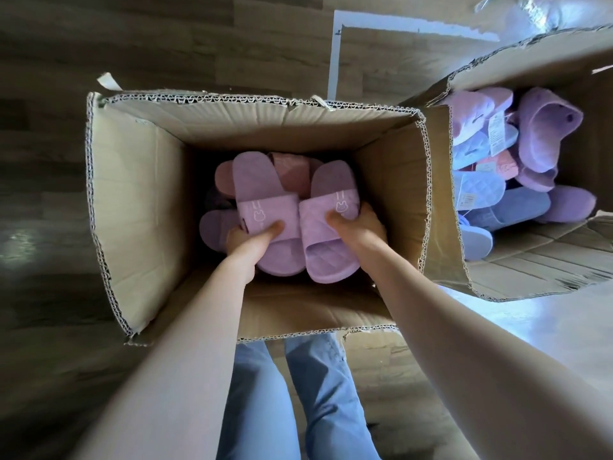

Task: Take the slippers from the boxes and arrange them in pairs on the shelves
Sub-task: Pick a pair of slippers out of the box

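I hold one lilac slipper [262, 207] in my left hand [252, 235] and its mate [331, 234] in my right hand [358, 224], each thumb laid over a rabbit-marked strap and the fingers wrapped under, both low inside the near box [139, 200] above the pink slippers [288, 171]. Gripping mostly by the straps, I judge a toe could catch the box wall or the loose pairs beneath and twist free as I lift. The second box [530, 260], just to the right, holds a mixed heap [497, 167] of purple, blue and pink slippers.

No words are legible: paper tags [496, 132] at two o'clock are blurred, and slipper straps [280, 207] bear only rabbit outlines [258, 216].
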